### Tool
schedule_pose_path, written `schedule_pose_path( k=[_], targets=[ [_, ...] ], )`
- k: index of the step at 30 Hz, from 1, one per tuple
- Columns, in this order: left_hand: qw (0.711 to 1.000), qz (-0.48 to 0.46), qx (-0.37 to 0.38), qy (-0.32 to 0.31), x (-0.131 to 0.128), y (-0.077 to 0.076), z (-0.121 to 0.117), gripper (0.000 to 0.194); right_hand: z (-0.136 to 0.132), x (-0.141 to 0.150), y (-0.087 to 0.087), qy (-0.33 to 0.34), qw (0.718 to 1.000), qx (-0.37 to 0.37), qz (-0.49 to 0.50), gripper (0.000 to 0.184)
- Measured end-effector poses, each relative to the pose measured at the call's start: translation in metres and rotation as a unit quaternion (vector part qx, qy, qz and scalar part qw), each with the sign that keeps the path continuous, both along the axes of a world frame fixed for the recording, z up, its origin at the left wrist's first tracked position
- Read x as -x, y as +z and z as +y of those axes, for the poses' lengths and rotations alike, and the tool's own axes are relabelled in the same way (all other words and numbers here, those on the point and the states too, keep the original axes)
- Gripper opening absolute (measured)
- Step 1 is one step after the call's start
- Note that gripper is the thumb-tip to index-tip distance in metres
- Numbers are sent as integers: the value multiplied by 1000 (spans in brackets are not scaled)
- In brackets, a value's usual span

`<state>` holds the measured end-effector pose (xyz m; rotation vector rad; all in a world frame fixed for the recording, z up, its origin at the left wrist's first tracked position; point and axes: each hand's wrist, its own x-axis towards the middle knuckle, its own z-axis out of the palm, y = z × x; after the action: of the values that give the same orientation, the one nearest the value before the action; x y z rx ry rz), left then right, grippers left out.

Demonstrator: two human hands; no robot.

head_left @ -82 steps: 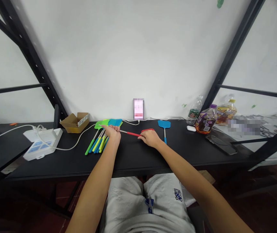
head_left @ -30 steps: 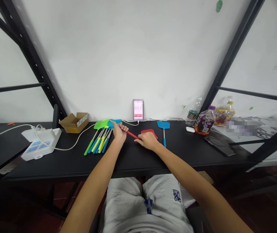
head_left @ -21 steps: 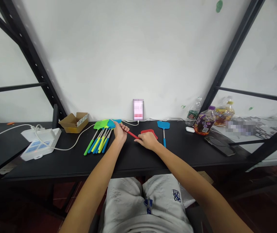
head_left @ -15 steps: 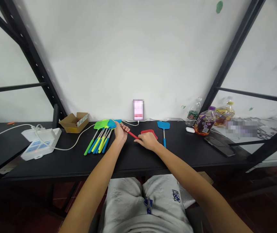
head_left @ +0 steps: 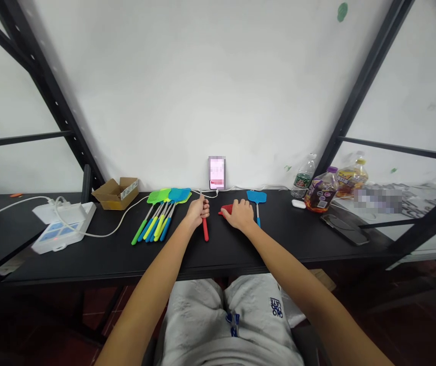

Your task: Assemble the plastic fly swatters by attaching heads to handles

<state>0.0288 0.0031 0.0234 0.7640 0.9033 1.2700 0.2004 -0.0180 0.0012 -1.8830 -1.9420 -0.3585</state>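
My left hand [head_left: 198, 211] is closed round a fly swatter handle [head_left: 205, 232] with a red grip. Its grip points toward me and a thin metal rod end sticks up past my fist. My right hand [head_left: 241, 214] is closed over a red fly swatter head [head_left: 225, 209], largely hidden under my fingers. Just right of that hand lies a blue fly swatter [head_left: 256, 196], its handle partly covered by my hand. To the left of my left hand, several green, yellow and blue fly swatters [head_left: 160, 219] lie in an overlapping fan.
A phone [head_left: 216, 172] leans on the wall, with a white cable. On the black table [head_left: 118, 259] stand an open cardboard box [head_left: 116, 194] and a white power strip case [head_left: 65, 226] at left. Bottles [head_left: 321, 190], a white earbud case [head_left: 298, 204] and a dark phone [head_left: 344, 229] are at right.
My left hand has turned the red handle from slanting to pointing toward me. My right hand has let go of the grip's end and moved onto the red swatter head.
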Motion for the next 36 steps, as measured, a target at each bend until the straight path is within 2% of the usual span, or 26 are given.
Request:
schedule_pose_path(
  k=[3, 6, 9, 12, 17, 20, 24, 27, 29, 32, 33, 36],
  targets=[
    [998, 49, -29, 7, -2, -1, -1, 25, 1, 2, -5, -1, 1000, 23, -6, 77],
    [996, 74, -39, 26, -3, -2, -2, 17, 3, 3, -5, 5, 999, 30, -10, 81],
    [995, 86, -49, 30, -4, -3, -3, 19, 6, -1, -1, 5, 999, 52, 10, 86],
    [992, 103, -64, 26, -5, -2, -6, 23, 12, -7, 6, -9, 993, 110, 51, 97],
    [987, 125, -101, -17, -2, 3, -9, 24, 21, -14, 19, -50, 973, 197, 112, 119],
    [981, 145, -115, -63, 1, 7, -11, 23, 23, -17, 20, -62, 965, 218, 132, 122],
    [967, 195, -113, -118, 1, 7, -12, 19, 25, -22, 13, -57, 965, 198, 162, 111],
    [951, 264, -104, -120, -1, 1, -9, 16, 29, -28, 3, -47, 965, 152, 208, 96],
    [938, 312, -100, -114, -3, -5, -6, 15, 34, -33, -3, -8, 959, 112, 259, 73],
    [913, 376, -106, -114, -5, -13, -2, 15, 41, -39, -7, 32, 937, 57, 343, 26],
    [904, 396, -114, -114, -5, -15, -1, 16, 43, -41, -8, 30, 929, 45, 366, 19],
    [879, 442, -140, -108, -5, -18, 1, 17, 47, -45, -6, 16, 912, 3, 409, 16]
  ],
)
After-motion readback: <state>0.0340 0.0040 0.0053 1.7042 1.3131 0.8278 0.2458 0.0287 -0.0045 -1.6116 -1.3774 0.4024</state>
